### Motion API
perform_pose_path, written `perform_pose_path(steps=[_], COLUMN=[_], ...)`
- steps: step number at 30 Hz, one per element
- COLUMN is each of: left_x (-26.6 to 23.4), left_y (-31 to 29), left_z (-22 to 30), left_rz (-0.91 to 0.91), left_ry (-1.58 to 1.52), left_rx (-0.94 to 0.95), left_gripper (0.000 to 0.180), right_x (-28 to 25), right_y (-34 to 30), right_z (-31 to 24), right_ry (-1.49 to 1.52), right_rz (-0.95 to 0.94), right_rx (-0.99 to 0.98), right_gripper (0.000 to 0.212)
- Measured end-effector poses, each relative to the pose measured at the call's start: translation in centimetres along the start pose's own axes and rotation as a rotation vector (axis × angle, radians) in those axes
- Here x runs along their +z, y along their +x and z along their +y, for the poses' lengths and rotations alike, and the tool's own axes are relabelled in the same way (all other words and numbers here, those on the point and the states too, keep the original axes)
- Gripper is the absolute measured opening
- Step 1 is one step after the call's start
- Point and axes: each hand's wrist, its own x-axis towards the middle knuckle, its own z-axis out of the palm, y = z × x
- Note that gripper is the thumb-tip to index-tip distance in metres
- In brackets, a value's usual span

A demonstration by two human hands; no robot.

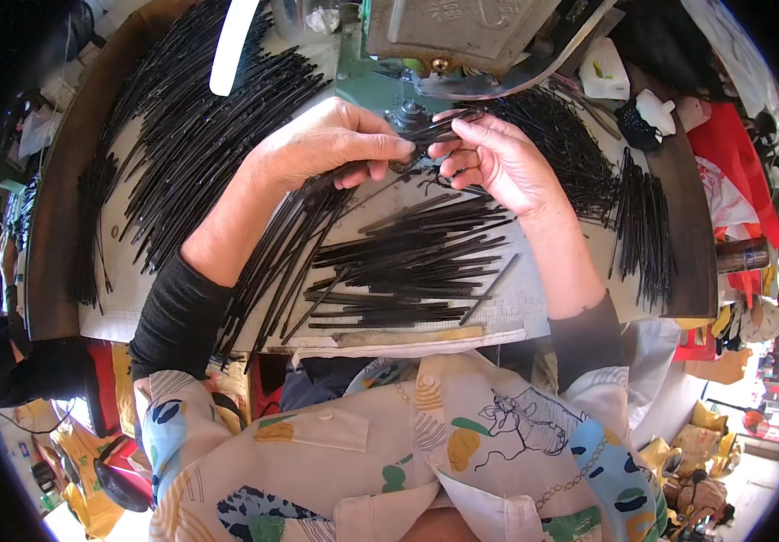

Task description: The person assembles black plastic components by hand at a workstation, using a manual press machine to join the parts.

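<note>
My left hand and my right hand come together at the far middle of the table, just in front of a machine with a green base. Between them is a small bunch of thin black strips. The left thumb and fingers pinch its near end, while the right thumb and index finger close on its other side. The ends inside my fingers are hidden. Below my hands lies a loose heap of short black strips, mostly crosswise on the pale tabletop.
A large pile of long black strips covers the left side. More strips lie at the right, with a small bundle near that edge. The machine's grey metal head overhangs the far side. A white container stands back right.
</note>
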Motion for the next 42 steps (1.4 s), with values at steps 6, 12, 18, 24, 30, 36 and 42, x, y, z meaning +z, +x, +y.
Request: perform_pose_path(steps=[6,12,18,24,30,36,42], left_x=[-1.6,-1.6,-1.1,-0.9,-0.7,-0.8,-0.6], left_y=[-0.3,0.7,1.3,1.3,1.1,0.9,1.1], left_z=[0.2,-1.3,-1.6,-1.4,-1.0,-0.8,-1.0], left_rz=[0.195,0.273,0.319,0.336,0.378,0.375,0.397], left_ry=[0.129,-0.124,-0.143,-0.119,-0.029,0.041,0.013], left_rx=[-0.010,0.052,0.073,0.099,0.088,0.099,0.085], left_gripper=[0.036,0.029,0.027,0.026,0.027,0.029,0.031], right_x=[-0.3,0.2,-0.2,-0.6,-0.4,0.0,-0.3], right_y=[0.1,0.1,0.2,0.2,0.4,0.5,0.6], right_z=[0.1,0.1,0.1,0.1,0.1,0.1,0.0], right_ry=[-0.026,0.000,-0.011,-0.001,-0.032,-0.062,-0.052], right_rz=[0.174,0.222,0.234,0.195,0.236,0.231,0.240], right_rx=[-0.178,-0.232,-0.275,-0.284,-0.280,-0.302,-0.260], right_gripper=[0.026,0.022,0.024,0.022,0.022,0.022,0.023])
